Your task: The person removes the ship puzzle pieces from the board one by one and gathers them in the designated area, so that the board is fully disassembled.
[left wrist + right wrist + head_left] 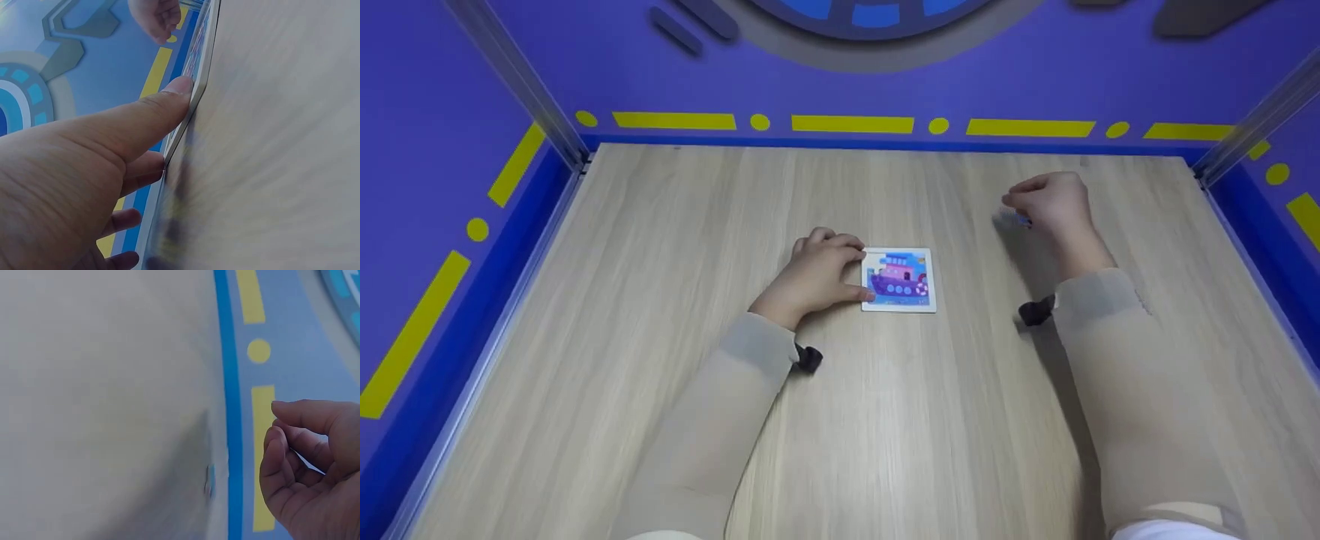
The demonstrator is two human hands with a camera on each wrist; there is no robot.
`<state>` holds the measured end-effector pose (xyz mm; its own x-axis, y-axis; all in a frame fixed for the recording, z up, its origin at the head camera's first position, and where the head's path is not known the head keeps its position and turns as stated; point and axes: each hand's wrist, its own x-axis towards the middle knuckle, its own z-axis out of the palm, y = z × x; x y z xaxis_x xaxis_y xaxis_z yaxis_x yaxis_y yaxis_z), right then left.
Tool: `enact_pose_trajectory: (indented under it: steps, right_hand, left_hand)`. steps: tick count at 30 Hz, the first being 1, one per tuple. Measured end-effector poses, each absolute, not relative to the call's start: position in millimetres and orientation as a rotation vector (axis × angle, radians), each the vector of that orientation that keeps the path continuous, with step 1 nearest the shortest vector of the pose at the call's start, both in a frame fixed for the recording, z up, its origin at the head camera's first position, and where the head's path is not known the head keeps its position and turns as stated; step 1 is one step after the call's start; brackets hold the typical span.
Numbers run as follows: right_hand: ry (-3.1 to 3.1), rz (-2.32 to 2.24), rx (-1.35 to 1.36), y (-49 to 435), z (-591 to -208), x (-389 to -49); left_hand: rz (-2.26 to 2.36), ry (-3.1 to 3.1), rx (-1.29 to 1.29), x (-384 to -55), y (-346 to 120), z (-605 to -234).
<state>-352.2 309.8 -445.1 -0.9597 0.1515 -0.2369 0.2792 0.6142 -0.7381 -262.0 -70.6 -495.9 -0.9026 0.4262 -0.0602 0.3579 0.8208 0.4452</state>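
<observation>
A small square puzzle board (898,279) with a white frame lies flat on the table. Its picture is a pink and purple boat on blue, with a pale patch at the upper left. My left hand (819,274) holds its left side, the thumb (177,90) on the near corner and a forefinger at the far one. To the right, my right hand (1054,206) hovers with curled fingers, a small gap showing between thumb and fingertips (274,439). Below these fingers a small bluish piece (210,481) lies on the table; in the head view the hand partly covers it.
A wood-grain table (840,420) fills the area under both arms. Behind it stands a purple-blue wall (840,90) with yellow bars and dots, and similar panels rise at the left and right. Metal corner posts (521,75) join the panels. A black strap end (810,360) sticks out at the left wrist.
</observation>
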Motion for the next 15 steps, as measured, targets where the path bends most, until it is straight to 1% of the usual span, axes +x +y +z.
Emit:
enact_pose_trajectory:
  steps: [7,15]
  right_hand:
    - [2.692,-1.295,0.252,272.6,-438.1,-337.6]
    - [2.661,-1.359,0.127,239.9,-443.0,-322.9]
  left_hand:
    - [0.641,2.858,0.644,-262.2,-70.9,-496.3]
    - [0.643,2.845,0.645,-262.7,-70.5,-495.4]
